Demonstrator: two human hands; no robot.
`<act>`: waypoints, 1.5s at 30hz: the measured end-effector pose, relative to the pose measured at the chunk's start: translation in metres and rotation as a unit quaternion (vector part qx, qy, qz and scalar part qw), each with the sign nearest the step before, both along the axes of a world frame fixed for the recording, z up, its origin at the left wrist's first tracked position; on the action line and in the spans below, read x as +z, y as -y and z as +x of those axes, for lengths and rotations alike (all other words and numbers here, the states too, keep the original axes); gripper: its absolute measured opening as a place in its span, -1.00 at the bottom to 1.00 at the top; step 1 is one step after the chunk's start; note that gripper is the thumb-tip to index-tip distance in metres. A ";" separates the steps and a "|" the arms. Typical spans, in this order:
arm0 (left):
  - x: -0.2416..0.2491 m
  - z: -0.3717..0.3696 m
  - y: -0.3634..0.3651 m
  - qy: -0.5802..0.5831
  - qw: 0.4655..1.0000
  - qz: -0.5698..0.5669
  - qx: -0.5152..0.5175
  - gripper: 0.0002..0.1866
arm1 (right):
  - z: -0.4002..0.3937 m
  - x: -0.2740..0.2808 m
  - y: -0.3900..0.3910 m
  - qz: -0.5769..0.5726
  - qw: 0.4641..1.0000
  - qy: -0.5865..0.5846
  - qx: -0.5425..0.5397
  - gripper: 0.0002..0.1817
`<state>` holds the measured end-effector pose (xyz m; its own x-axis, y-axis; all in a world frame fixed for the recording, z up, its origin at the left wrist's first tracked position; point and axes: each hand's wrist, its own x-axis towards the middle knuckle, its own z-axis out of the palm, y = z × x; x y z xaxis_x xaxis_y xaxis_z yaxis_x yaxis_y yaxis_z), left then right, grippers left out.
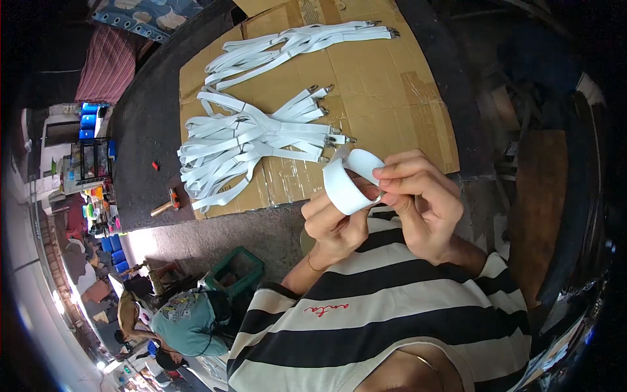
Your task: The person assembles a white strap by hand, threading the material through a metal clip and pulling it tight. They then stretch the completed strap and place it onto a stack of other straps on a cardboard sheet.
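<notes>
A wide white elastic strap point(344, 190) is bent into a loop in front of my striped shirt. My left hand point(336, 225) is closed around its lower left side, fingers curled behind the strap. With thumb and fingertips, my right hand point(423, 199) pinches the strap's right side. Part of what lies between the two hands is hidden by the fingers. Just beyond them, a pile of white suspenders point(245, 137) with metal clips lies on a cardboard sheet point(372, 85). Farther back on the same sheet is another bundle of white suspenders point(294, 46).
The cardboard covers part of a dark table point(147, 130). A hammer point(166, 204) and a small red object point(155, 166) lie at its left. On the floor stands a green crate point(238, 268). A co-worker in a teal shirt point(189, 321) bends over nearby.
</notes>
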<state>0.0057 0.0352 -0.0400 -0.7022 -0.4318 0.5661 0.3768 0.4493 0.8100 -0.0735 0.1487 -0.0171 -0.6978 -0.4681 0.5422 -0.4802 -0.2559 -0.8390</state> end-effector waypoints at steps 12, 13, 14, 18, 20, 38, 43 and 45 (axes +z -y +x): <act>0.001 -0.008 -0.013 0.069 0.950 0.305 -0.002 -0.88 | -0.021 0.006 -0.010 -0.033 0.916 0.381 0.123 -0.86; 0.001 -0.008 -0.012 0.056 0.945 0.323 -0.014 -0.86 | -0.021 0.008 -0.011 -0.029 0.935 0.332 0.121 -0.85; 0.001 -0.008 -0.012 0.043 0.938 0.342 -0.027 -0.85 | -0.021 0.010 -0.012 -0.025 0.952 0.281 0.119 -0.84; 0.000 -0.009 -0.015 0.052 0.940 0.338 -0.024 -0.85 | -0.022 0.020 -0.015 0.123 0.991 0.030 0.043 -0.84; -0.002 -0.011 -0.014 0.048 0.948 0.313 -0.015 -0.86 | -0.018 0.019 -0.012 0.121 0.992 0.027 0.011 -0.80; 0.001 -0.022 -0.016 0.015 0.990 -0.101 0.100 -0.76 | -0.026 -0.001 -0.008 0.146 0.969 -0.192 -0.062 -0.71; -0.002 -0.016 -0.016 0.139 0.988 0.053 0.049 -0.79 | -0.038 0.004 -0.015 0.208 0.976 -0.054 0.042 -0.76; 0.003 -0.014 -0.017 0.135 0.970 0.203 -0.006 -0.78 | -0.045 0.000 -0.020 0.165 0.985 -0.001 0.049 -0.79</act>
<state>-0.0082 0.0520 -0.0371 -0.8072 -0.5717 0.1469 0.1299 0.0706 0.9890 -0.1189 0.1685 -0.0172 -0.6399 -0.6841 0.3500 -0.4676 -0.0147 -0.8838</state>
